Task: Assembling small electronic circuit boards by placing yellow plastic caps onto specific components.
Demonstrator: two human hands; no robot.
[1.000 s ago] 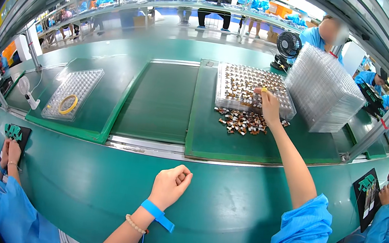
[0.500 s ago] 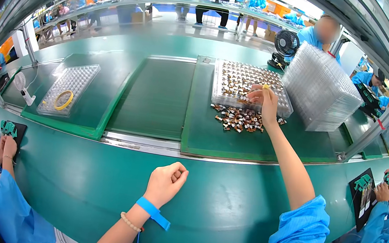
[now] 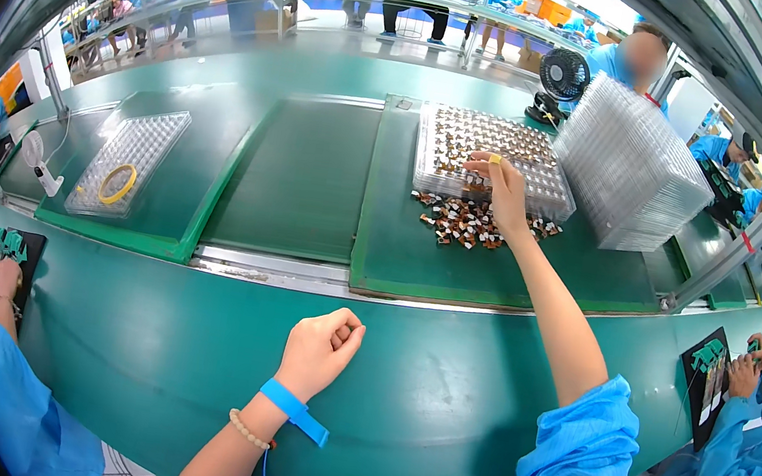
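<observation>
The right hand (image 3: 504, 190) reaches far over the green belt, its fingers pinched on a small yellowish part above the clear tray (image 3: 492, 156) of small parts, with loose brown parts (image 3: 467, 223) just near of it. The left hand (image 3: 319, 352) rests as a closed fist, holding nothing, on the near green table (image 3: 138, 349). A tall stack of clear trays (image 3: 633, 167) stands right of the tray.

We see our 2 arms coming up from the lower edge. Our left hand (image 3: 317, 351) is bare, and so is the forearm behind it. At that wrist we wear a bright blue strap with a loose tab sticking out to one side, a thin blue cord running down from it, and just below it a bracelet of small pale beads. Our right hand (image 3: 506, 190) is bare too; a light blue, crinkled smock sleeve covers that arm from the elbow down.
</observation>
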